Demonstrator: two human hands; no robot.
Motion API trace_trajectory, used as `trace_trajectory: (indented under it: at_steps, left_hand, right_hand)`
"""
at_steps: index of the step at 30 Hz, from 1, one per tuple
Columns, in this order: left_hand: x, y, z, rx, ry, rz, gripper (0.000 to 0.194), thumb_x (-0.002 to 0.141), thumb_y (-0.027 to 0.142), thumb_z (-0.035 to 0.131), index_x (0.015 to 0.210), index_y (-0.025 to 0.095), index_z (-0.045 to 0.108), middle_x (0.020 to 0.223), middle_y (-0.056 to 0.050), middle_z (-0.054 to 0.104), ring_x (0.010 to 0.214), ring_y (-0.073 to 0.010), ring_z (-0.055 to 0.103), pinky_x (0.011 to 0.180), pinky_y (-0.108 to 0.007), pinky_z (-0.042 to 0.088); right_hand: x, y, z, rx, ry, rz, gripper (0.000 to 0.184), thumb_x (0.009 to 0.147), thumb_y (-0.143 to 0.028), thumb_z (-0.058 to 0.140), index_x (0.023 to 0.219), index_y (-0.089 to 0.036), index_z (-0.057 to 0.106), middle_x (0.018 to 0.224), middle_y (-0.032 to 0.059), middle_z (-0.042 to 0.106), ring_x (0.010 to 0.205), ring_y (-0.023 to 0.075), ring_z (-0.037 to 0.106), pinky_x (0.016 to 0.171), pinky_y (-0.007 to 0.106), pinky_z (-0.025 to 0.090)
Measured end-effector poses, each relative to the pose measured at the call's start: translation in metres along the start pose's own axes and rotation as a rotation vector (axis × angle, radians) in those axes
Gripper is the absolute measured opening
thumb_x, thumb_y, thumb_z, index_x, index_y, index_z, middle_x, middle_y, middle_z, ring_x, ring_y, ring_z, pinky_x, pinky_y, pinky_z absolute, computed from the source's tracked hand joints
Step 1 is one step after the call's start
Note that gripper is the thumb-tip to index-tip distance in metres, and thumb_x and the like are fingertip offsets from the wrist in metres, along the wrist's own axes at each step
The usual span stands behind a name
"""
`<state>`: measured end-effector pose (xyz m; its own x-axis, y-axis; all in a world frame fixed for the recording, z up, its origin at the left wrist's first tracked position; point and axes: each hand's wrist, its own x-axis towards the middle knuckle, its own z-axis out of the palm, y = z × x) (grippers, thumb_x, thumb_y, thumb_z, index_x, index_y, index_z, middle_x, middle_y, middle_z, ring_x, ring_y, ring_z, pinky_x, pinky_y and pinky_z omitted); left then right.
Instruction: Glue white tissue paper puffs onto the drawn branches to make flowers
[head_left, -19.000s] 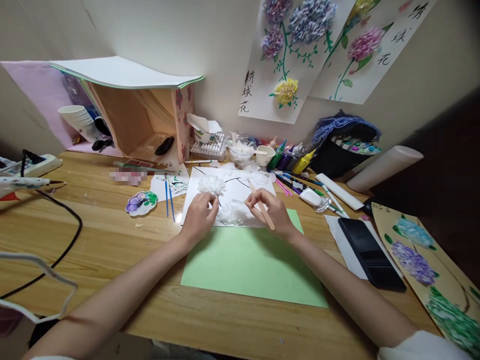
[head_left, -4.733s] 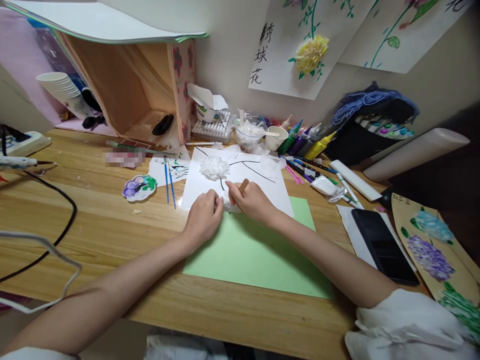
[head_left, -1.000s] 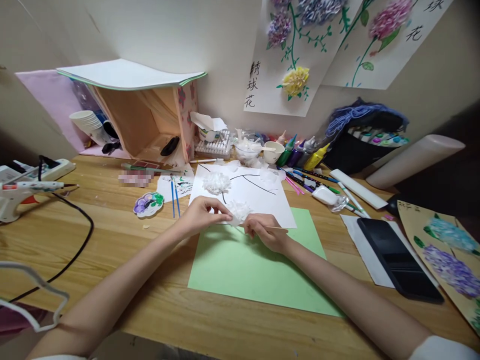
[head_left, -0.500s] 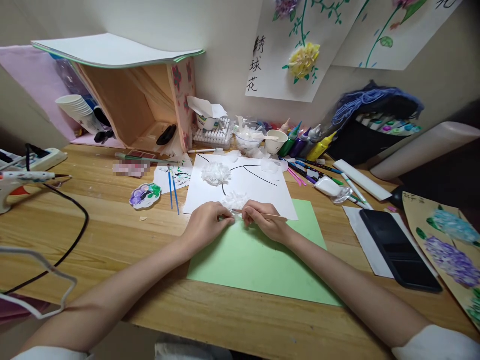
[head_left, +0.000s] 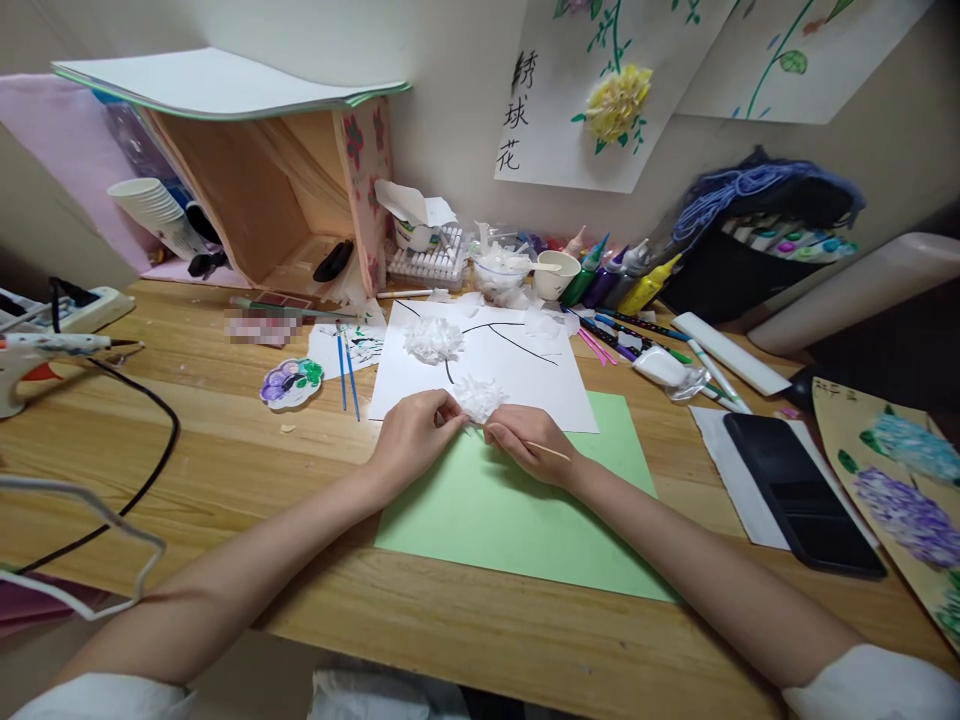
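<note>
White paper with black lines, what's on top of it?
A fluffy white clump, a second white clump near its front edge, and pale scraps at the far side. Whatever is under them is covered.

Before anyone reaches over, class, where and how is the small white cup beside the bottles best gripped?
Probably by the near wall of the white cup, just under the rim, from the front. It stands upright with that wall showing; the bowl crowds its left and the bottles its right. A flat stick crosses the left rim, so keep clear there.

Wooden stick partly hidden in the right fingers
</note>
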<state>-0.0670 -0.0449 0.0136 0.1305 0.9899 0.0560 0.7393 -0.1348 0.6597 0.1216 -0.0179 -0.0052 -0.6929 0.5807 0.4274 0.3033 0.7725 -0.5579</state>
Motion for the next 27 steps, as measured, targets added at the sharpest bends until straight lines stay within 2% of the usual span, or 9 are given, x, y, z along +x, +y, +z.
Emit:
trace_trajectory:
  at_steps: [9, 12, 15, 17, 19, 22, 27]
  left_hand:
    - [-0.001, -0.002, 0.001, 0.004, -0.008, 0.011, 0.017, 0.080, 0.034, 0.055, 0.075, 0.020, 0.063, 0.072, -0.001, 0.066, 0.066, -0.0145, 0.056, 0.057, -0.024, 0.036]
    - [0.000, -0.001, -0.002, 0.014, 0.003, 0.011, 0.019, 0.080, 0.036, 0.055, 0.076, 0.020, 0.063, 0.073, -0.001, 0.066, 0.067, -0.0146, 0.057, 0.057, -0.024, 0.037]
    - [0.001, -0.001, -0.007, 0.051, 0.005, 0.008, 0.019, 0.079, 0.037, 0.056, 0.078, 0.020, 0.064, 0.074, -0.001, 0.067, 0.066, -0.0146, 0.056, 0.058, -0.025, 0.037]
    - [0.001, 0.000, -0.009, 0.072, -0.006, 0.028, 0.017, 0.080, 0.035, 0.056, 0.079, 0.020, 0.065, 0.075, -0.001, 0.067, 0.067, -0.0144, 0.056, 0.059, -0.025, 0.037]
    - [0.001, 0.001, -0.008, 0.089, -0.012, 0.058, 0.016, 0.081, 0.031, 0.054, 0.080, 0.020, 0.066, 0.077, -0.002, 0.067, 0.068, -0.0142, 0.056, 0.060, -0.024, 0.038]
    - [0.000, 0.001, -0.006, 0.117, 0.000, 0.083, 0.016, 0.081, 0.028, 0.052, 0.080, 0.020, 0.066, 0.077, -0.002, 0.066, 0.068, -0.0139, 0.056, 0.060, -0.024, 0.037]
    - [0.000, 0.000, -0.003, 0.124, 0.021, 0.074, 0.018, 0.081, 0.031, 0.052, 0.074, 0.019, 0.062, 0.074, -0.001, 0.065, 0.066, -0.0136, 0.055, 0.058, -0.024, 0.036]
  right_hand:
    - [0.002, -0.001, 0.002, 0.058, 0.024, 0.038, 0.034, 0.094, -0.027, 0.028, 0.069, -0.020, 0.049, 0.058, -0.0005, 0.050, 0.055, 0.0120, 0.047, 0.059, 0.024, 0.037]
    - [0.011, -0.006, 0.000, 0.099, 0.018, 0.157, 0.037, 0.094, -0.029, 0.026, 0.066, -0.020, 0.048, 0.054, -0.0018, 0.048, 0.052, 0.0111, 0.047, 0.059, 0.024, 0.037]
    - [0.029, -0.013, -0.003, 0.118, -0.007, 0.349, 0.042, 0.094, -0.034, 0.027, 0.060, -0.019, 0.048, 0.047, -0.0034, 0.046, 0.047, 0.0104, 0.046, 0.058, 0.025, 0.036]
    - [0.042, -0.017, -0.006, 0.142, -0.038, 0.469, 0.045, 0.093, -0.038, 0.029, 0.057, -0.019, 0.048, 0.042, -0.0042, 0.044, 0.043, 0.0100, 0.045, 0.057, 0.025, 0.036]
    - [0.051, -0.020, -0.008, 0.164, -0.060, 0.530, 0.048, 0.093, -0.040, 0.029, 0.055, -0.018, 0.049, 0.038, -0.0047, 0.043, 0.041, 0.0098, 0.044, 0.056, 0.025, 0.035]
    - [0.049, -0.020, -0.010, 0.160, -0.065, 0.478, 0.047, 0.093, -0.039, 0.032, 0.054, -0.018, 0.049, 0.039, -0.0044, 0.043, 0.043, 0.0096, 0.044, 0.056, 0.024, 0.035]
    - [0.025, -0.013, -0.011, 0.139, 0.044, 0.238, 0.043, 0.094, -0.029, 0.029, 0.057, -0.018, 0.048, 0.048, -0.0030, 0.047, 0.046, 0.0085, 0.044, 0.056, 0.023, 0.035]
